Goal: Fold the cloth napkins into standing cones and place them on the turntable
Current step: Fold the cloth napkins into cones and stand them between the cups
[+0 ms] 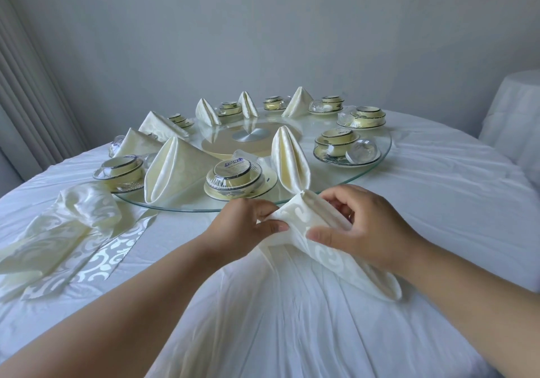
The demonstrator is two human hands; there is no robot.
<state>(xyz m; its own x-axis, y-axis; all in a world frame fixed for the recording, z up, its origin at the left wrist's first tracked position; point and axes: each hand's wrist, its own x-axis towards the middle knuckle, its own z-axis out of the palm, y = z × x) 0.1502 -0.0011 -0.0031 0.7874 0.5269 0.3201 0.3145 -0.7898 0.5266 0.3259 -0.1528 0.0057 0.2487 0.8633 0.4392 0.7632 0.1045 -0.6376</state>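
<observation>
Plain grey wall (263,27), pleated curtain (26,100)

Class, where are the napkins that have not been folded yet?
In the head view, the unfolded napkins lie in a loose heap on the white tablecloth at the left, just outside the glass turntable's near-left rim.

A round table (438,202) was covered by a wrinkled white tablecloth (292,304). A glass turntable (382,155) rested at its centre. A loose pile of cream napkins (58,231) lay on the cloth at the near left, just beside the turntable rim. A partly folded napkin (327,249) rested on the cloth at the near edge
</observation>
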